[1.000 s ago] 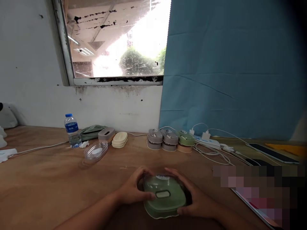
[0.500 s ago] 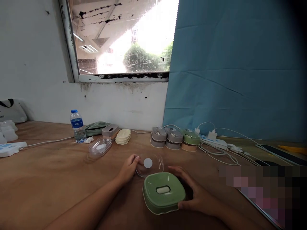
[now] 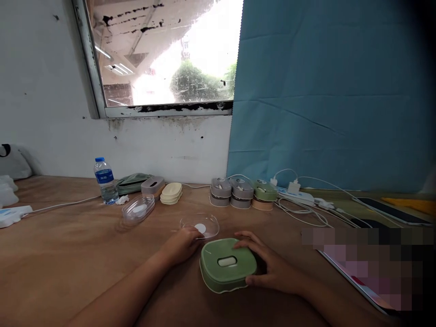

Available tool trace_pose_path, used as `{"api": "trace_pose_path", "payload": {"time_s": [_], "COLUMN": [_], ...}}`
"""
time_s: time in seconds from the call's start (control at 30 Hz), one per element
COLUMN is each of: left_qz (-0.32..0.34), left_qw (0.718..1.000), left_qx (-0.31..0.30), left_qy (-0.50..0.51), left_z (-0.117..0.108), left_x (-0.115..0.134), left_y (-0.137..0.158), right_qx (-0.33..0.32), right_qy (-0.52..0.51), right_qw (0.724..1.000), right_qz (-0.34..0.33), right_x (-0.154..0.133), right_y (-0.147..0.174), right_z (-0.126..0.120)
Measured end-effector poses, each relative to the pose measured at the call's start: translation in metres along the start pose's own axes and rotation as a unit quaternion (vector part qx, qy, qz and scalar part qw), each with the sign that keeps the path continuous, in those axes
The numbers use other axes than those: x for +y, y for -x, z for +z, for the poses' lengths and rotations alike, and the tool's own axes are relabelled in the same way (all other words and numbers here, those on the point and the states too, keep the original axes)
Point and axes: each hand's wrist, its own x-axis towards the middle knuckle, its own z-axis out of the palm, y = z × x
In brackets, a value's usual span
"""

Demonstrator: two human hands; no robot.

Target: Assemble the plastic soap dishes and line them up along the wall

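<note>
A green lunch box [image 3: 214, 270] with a rounded lid and a pale oval inset stands on the table before me. My right hand [image 3: 265, 263] grips its right side, fingers over the lid's far edge and thumb at the near corner. Beyond the box lies a clear plastic tray [image 3: 211, 225] with a round white sticker. My left hand [image 3: 185, 244] rests between that tray and the box's left side, thumb and fingers slightly apart. Its fingertips overlap the tray's near edge, partly hidden, and I see nothing held in them.
Along the wall stand a water bottle [image 3: 106, 181], a green pouch [image 3: 131, 184], a mauve box [image 3: 153, 185], stacked cream pieces [image 3: 171, 193] and another clear tray [image 3: 131, 211]. Several lunch boxes [image 3: 241, 190], a power strip [image 3: 296, 195] with cables, and a phone [image 3: 391, 211] are rightward.
My left hand has let go of the clear tray's edge and come nearer the green lunch box. My right hand's fingers have moved onto the lid. The view has shifted slightly.
</note>
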Motion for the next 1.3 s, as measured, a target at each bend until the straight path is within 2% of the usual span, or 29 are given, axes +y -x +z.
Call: {"api": "trace_pose_path", "payload": {"time_s": [0.1, 0.2, 0.33, 0.43, 0.5, 0.63, 0.87, 1.13, 1.3], "left_qz": [-0.019, -0.052, -0.152, -0.220, -0.252, -0.274, -0.275, -0.266, -0.244], "left_qw": [0.997, 0.975, 0.899, 0.845, 0.827, 0.840, 0.864, 0.881, 0.894], "left_qx": [0.053, 0.155, 0.257, 0.294, 0.298, 0.262, 0.206, 0.191, 0.211], "left_qy": [-0.044, -0.151, -0.320, -0.390, -0.404, -0.389, -0.368, -0.342, -0.310], "left_z": [-0.003, -0.024, -0.062, -0.081, -0.086, -0.085, -0.076, -0.076, -0.073], "left_x": [-0.004, -0.016, -0.050, -0.081, -0.099, -0.119, -0.121, -0.121, -0.127], "left_y": [-0.005, -0.003, 0.012, 0.028, 0.037, 0.041, 0.031, 0.033, 0.034], "right_qx": [-0.004, -0.009, -0.013, -0.018, -0.019, -0.019, -0.025, -0.067, -0.055], "right_qy": [0.007, 0.008, 0.004, 0.002, 0.003, 0.009, 0.024, 0.080, 0.079], "right_qw": [1.000, 1.000, 1.000, 1.000, 1.000, 1.000, 0.999, 0.994, 0.995], "right_qz": [0.001, 0.002, 0.001, 0.001, 0.003, 0.008, 0.008, 0.015, 0.014], "right_x": [0.000, -0.002, -0.004, -0.005, -0.005, -0.005, -0.007, -0.013, -0.014], "right_y": [0.001, 0.002, 0.002, 0.002, 0.003, 0.003, 0.002, 0.005, 0.005], "right_z": [-0.001, -0.003, -0.004, -0.004, -0.004, -0.004, -0.003, -0.008, -0.008]}}
